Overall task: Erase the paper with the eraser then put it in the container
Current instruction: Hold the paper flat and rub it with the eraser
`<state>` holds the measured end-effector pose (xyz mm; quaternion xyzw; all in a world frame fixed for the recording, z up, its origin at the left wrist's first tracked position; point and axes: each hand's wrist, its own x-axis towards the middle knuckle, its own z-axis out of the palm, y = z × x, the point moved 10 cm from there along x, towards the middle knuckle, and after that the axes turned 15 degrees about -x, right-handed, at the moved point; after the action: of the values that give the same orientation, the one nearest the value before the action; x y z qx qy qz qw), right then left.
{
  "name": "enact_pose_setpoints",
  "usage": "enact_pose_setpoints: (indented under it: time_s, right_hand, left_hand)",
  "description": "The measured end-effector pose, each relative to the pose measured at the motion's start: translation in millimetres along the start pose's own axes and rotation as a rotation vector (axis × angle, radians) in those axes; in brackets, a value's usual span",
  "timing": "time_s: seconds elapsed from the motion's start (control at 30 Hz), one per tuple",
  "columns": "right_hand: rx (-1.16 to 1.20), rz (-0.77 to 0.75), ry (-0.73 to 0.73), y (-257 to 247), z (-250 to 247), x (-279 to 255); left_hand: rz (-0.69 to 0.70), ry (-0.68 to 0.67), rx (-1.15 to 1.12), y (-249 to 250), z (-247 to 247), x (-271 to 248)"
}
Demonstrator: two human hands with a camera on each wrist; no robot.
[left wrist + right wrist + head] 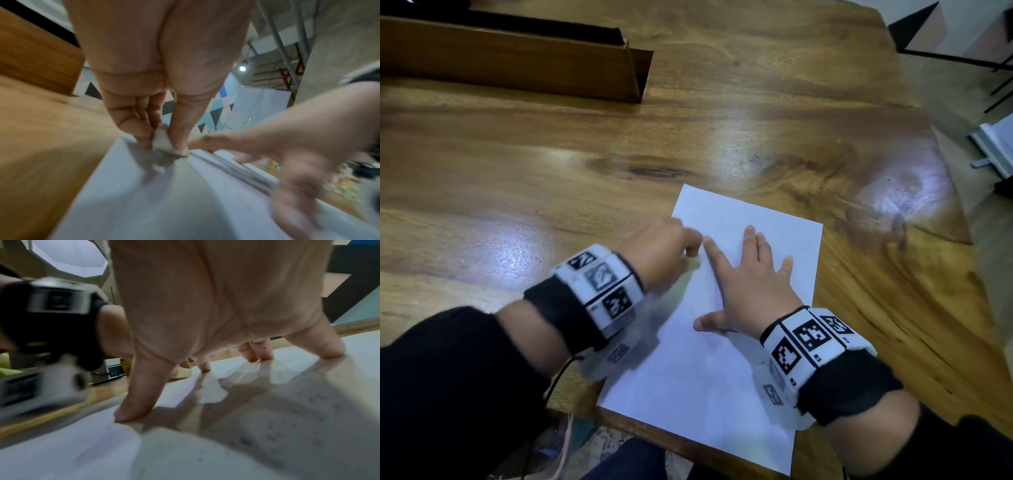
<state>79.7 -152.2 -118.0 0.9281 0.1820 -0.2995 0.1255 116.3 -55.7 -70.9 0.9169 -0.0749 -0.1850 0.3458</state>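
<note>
A white sheet of paper (739, 359) lies on the wooden table near its front edge. My left hand (664, 253) pinches a small whitish eraser (164, 142) between thumb and fingers, its lower end on the paper (144, 203) near the left edge. In the head view the eraser is mostly hidden under the hand. My right hand (750, 284) lies flat on the sheet with fingers spread, fingertips (131, 412) pressing the paper (82, 451) down. The long wooden container (517, 58) stands at the far left of the table.
The table's right edge (962, 240) runs diagonally, with floor and a black metal frame (962, 58) beyond. The table's front edge (654, 428) lies just under the paper's near side. A black cable (551, 387) hangs from my left wrist.
</note>
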Motion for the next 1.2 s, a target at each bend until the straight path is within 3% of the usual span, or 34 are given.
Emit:
enact_pose_setpoints:
  time_s: [0.13,0.2,0.37,0.43,0.6,0.8,1.07,1.2]
  right_hand:
    - [0.0,-0.007,-0.007,0,1,1]
    - [-0.002,-0.009,-0.006,0,2,1]
    - [0.003,-0.007,-0.005,0,1,1]
    - [0.008,-0.009,-0.004,-1,1,1]
    - [0.019,-0.016,-0.014,-1,3,1]
    - [0.081,-0.096,-0.003,7,8,-5]
    - [0.056,-0.075,0.013,26,-2,13]
    - [0.037,-0.093,0.041,26,-11,15]
  left_hand:
    - [0.007,-0.208,-0.009,-10,32,-51]
    - [-0.021,-0.272,-0.014,-12,35,-52]
    - [0.011,-0.082,0.005,2,6,9]
    - [0.02,-0.049,0.027,4,5,9]
    - [0.056,-0.127,-0.027,-9,32,-50]
    - [0.155,-0.084,-0.066,-8,33,-65]
    - [0.088,-0.044,0.009,-13,19,-31]
    - [0.023,-0.098,0.077,-17,20,-19]
